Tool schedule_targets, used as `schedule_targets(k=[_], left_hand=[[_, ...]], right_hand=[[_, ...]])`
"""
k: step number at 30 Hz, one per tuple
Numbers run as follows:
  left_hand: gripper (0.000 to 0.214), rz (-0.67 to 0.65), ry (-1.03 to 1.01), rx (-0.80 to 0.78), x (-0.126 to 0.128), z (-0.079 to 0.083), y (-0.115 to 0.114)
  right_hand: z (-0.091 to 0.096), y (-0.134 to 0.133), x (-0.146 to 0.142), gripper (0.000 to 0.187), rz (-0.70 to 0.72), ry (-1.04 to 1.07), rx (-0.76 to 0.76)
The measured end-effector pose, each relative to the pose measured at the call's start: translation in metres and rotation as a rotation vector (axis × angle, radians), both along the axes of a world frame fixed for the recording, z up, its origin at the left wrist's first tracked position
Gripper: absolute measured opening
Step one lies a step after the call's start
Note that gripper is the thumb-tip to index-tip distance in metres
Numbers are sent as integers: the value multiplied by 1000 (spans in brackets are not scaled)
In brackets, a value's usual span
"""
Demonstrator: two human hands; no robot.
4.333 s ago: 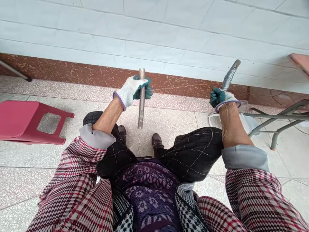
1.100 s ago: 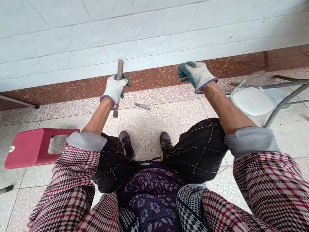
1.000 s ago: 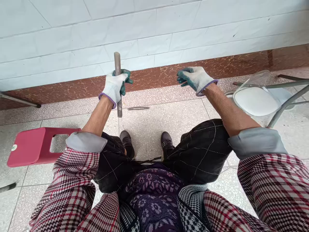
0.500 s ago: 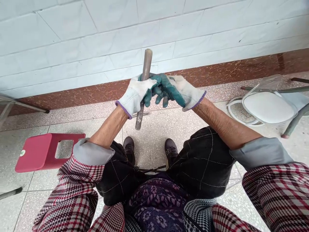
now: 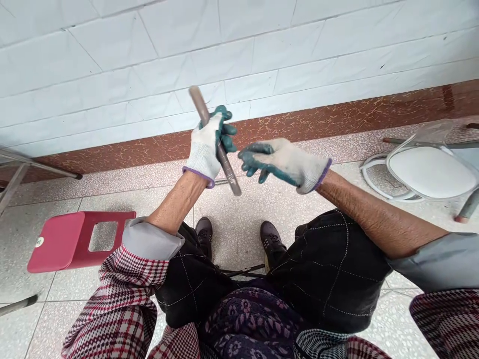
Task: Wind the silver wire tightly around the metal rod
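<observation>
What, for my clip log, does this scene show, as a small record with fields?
Left hand: gloved, gripping a slanted rod
Right hand: gloved, half-curled, apart from the rod; no held thing visible
Floor: speckled; thin piece on it, partly hidden
Picture left: red stool
Picture right: white seat
Ahead: tiled wall

Rod (image 5: 226,163) in left hand (image 5: 204,144)
</observation>
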State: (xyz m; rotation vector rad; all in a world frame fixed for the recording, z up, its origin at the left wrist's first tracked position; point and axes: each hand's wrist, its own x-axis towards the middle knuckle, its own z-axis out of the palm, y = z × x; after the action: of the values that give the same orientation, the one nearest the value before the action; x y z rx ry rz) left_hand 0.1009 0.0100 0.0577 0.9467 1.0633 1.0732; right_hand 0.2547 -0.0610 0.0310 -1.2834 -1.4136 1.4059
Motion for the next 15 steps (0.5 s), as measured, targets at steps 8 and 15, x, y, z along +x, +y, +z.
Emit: schedule_targets(k=[8,15], left_hand=[[48,-47,-97,-9,2,-25,12],[42,-105,362,135,-32,-22,16]], right_hand=[[-5,-11,-17,36,57,204,-170],[0,-5,21,34,-128,197,-110]])
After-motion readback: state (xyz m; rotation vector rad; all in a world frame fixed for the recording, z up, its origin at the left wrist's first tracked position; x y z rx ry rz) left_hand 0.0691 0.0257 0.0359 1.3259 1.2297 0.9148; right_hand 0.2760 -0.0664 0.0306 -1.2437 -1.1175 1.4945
